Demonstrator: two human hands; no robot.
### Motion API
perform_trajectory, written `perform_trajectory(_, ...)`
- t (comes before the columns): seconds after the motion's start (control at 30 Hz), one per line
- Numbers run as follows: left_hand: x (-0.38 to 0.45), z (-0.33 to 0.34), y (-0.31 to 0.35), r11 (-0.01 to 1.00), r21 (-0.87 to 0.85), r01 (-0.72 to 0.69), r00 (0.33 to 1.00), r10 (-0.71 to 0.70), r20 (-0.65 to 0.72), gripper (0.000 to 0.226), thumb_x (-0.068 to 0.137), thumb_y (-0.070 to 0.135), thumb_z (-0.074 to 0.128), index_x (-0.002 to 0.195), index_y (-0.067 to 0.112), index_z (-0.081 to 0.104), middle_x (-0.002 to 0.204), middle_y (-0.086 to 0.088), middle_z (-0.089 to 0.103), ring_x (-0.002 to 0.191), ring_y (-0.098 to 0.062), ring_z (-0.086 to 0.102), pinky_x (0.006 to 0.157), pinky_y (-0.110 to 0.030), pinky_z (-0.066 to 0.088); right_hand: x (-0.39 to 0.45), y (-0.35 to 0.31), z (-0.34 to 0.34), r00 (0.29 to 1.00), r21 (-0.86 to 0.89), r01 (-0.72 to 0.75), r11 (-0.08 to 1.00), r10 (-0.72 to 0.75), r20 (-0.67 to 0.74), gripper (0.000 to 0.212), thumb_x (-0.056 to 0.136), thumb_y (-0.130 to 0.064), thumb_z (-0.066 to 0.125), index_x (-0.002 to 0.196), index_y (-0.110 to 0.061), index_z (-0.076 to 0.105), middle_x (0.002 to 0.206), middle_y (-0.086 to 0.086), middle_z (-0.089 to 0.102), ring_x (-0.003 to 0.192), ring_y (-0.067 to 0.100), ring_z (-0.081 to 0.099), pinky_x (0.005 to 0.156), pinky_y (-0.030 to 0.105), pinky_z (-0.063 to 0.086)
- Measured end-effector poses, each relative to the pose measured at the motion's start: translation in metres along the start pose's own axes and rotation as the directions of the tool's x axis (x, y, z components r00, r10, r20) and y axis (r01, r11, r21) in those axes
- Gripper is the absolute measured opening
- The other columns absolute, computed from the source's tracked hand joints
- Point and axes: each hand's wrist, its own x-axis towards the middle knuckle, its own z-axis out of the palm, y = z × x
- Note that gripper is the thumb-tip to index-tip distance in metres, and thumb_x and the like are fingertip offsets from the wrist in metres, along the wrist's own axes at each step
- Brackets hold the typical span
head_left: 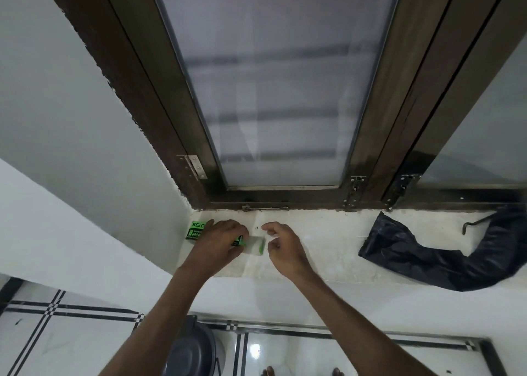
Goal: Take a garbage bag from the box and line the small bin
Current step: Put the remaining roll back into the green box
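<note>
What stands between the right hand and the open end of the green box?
Nothing visible. The right hand hovers beside the open flap of the green cardboard garbage-bag box on the white sill, which the left hand holds.

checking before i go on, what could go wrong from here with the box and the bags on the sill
1. The left hand holds the green box near the front edge of the sill; a hard tug by the right hand at the open flap could pull the box off the edge.
2. The black bag droops over the sill's front edge and may slide to the floor.
3. The bin sits below, half hidden by the left arm, so a dropped bag may miss it.
</note>
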Motion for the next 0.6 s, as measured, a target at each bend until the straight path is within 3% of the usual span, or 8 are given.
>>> perform_trajectory(0.13,0.006,-0.002,0.004,1.000,0.010,0.027,0.999,-0.027,0.019,0.030,0.083,0.029,0.074,0.107,0.033,0.057,0.110,0.008,0.066,0.101,-0.019,0.060,0.105,-0.044,0.041,0.005,0.001,-0.002,0.991,0.048,-0.048,0.998,0.042,0.123,0.044,0.089,0.004,0.057,0.127,-0.017,0.063,0.121,0.002,0.061,0.104,0.018,0.063,0.083,0.018,0.051)
perform_trajectory(0.27,0.004,0.001,0.006,0.993,-0.046,0.108,0.991,-0.104,0.083,0.079,0.078,0.034,0.079,0.146,0.030,0.040,0.134,0.001,0.062,0.123,-0.023,0.057,0.115,-0.044,0.033,0.009,-0.003,0.000,0.991,0.172,-0.122,0.978,0.111,0.070,0.036,0.085,0.003,0.066,0.117,-0.013,0.069,0.104,0.001,0.063,0.101,0.022,0.064,0.086,0.033,0.058)
perform_trajectory(0.33,0.003,0.000,0.003,0.986,-0.086,0.140,0.985,-0.130,0.109,0.090,0.075,0.034,0.082,0.151,0.026,0.034,0.143,-0.001,0.056,0.130,-0.024,0.052,0.116,-0.042,0.029,0.009,-0.004,0.000,0.984,0.268,-0.162,0.950,0.135,0.114,0.036,0.080,0.008,0.069,0.112,-0.009,0.071,0.100,0.002,0.061,0.099,0.022,0.064,0.085,0.039,0.060)
perform_trajectory(0.47,0.000,-0.006,-0.008,0.987,-0.066,0.148,0.977,-0.136,0.162,0.082,0.074,0.034,0.083,0.146,0.022,0.044,0.148,0.001,0.050,0.133,-0.021,0.047,0.109,-0.033,0.036,0.009,-0.011,0.003,0.969,0.441,-0.213,0.872,0.130,0.211,0.036,0.079,0.012,0.072,0.110,-0.006,0.069,0.098,0.007,0.054,0.090,0.019,0.060,0.077,0.040,0.062)
perform_trajectory(0.6,-0.001,-0.007,-0.003,0.986,-0.043,0.158,0.979,-0.151,0.137,0.070,0.074,0.036,0.083,0.137,0.022,0.055,0.135,0.001,0.061,0.120,-0.020,0.055,0.097,-0.033,0.045,0.012,-0.020,0.012,0.975,0.466,-0.205,0.861,0.136,0.177,0.033,0.080,0.009,0.072,0.107,-0.010,0.069,0.094,0.004,0.057,0.089,0.016,0.061,0.076,0.035,0.062)
